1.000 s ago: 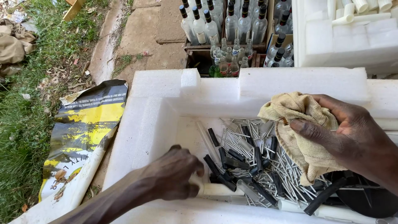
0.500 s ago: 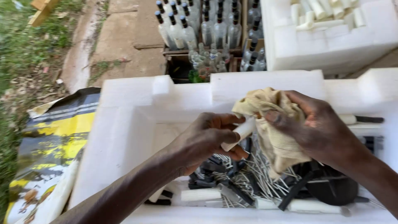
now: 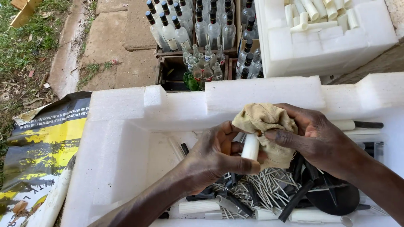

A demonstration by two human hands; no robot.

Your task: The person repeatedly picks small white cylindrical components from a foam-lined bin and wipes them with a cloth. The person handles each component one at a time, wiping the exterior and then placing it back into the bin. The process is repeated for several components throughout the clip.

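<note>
I see the left hand (image 3: 214,157) with its grip closed round a short white plastic tube (image 3: 251,147), held above the white foam box (image 3: 126,138). At the tube's two o'clock, the right hand (image 3: 315,138) has its grip bunched on a tan cloth (image 3: 263,122) that wraps the tube's top end. Below lie what look like thin metal pins (image 3: 269,191) among black rods. Clear glass bottles (image 3: 198,29) stand at twelve o'clock.
</note>
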